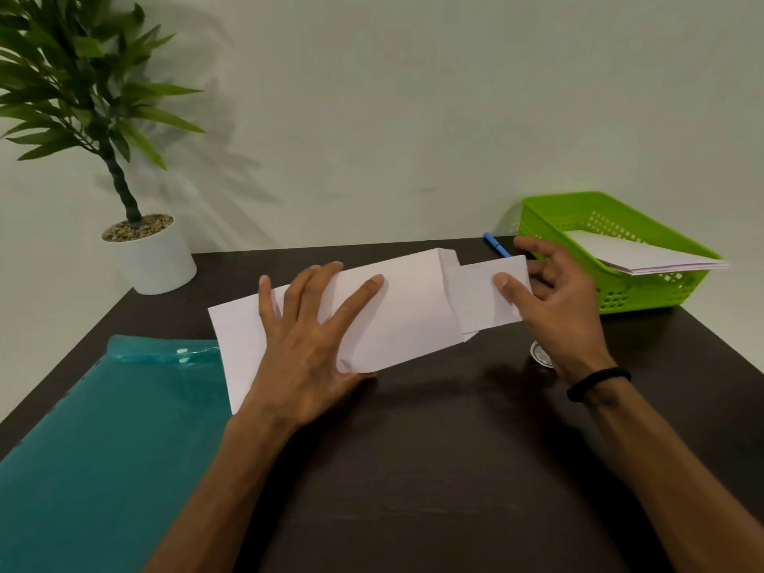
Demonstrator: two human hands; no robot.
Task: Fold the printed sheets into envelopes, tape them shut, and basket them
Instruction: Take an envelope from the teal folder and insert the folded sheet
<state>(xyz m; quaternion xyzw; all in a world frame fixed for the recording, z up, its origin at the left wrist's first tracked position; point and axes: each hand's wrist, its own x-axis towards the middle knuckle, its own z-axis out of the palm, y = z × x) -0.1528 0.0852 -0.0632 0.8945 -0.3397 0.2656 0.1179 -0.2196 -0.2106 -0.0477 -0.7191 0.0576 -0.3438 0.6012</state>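
Note:
A white envelope (409, 308) lies slantwise on the dark table (434, 448). My left hand (306, 345) presses flat on its left half, fingers spread; its thumb lies under the near edge. A folded printed sheet (475, 295) sticks halfway out of the envelope's right end. My right hand (558, 299) pinches that sheet, thumb on top and fingers behind. At the back right stands a green basket (612, 299) holding a stack of white envelopes (645, 258).
A teal plastic folder (103, 448) covers the table's left front. A potted plant (149, 254) stands at the back left by the wall. A blue pen (496, 244) lies behind the envelope. A small tape roll (539, 353) peeks from under my right wrist.

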